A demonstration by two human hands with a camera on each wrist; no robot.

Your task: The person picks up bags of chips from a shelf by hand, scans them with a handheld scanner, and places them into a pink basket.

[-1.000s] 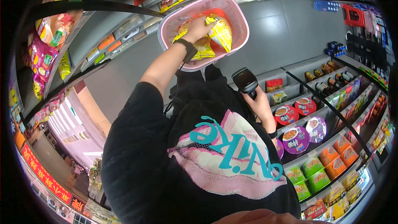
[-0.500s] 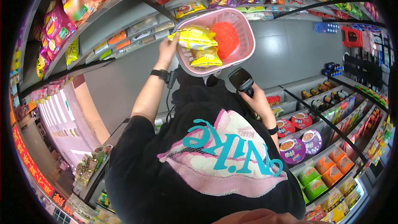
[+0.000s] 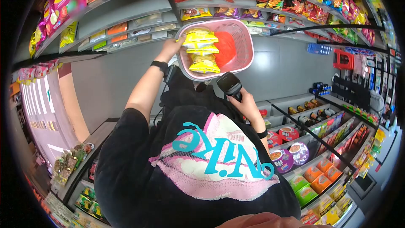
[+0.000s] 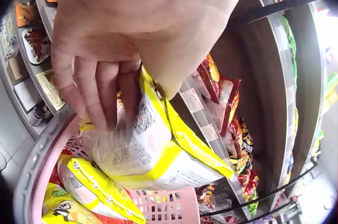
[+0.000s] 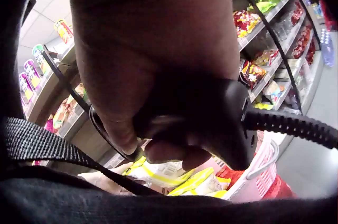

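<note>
Scanner [image 3: 229,83] moved nearer pink basket [image 3: 246,48], right grip [image 3: 247,106] curled round it; left grip [image 4: 140,34] pinching yellow bag [image 4: 182,165].

The bag [image 4: 145,153] in the fingers of my left hand [image 4: 140,34] is glossy, crinkled plastic film; the basket [image 3: 244,46] below them looks like smooth plastic. The scanner [image 3: 230,83] in my right hand [image 3: 248,105] is smooth, glossy-faced plastic; behind those fingers, my shirt [image 3: 126,160] is matt cloth.
</note>
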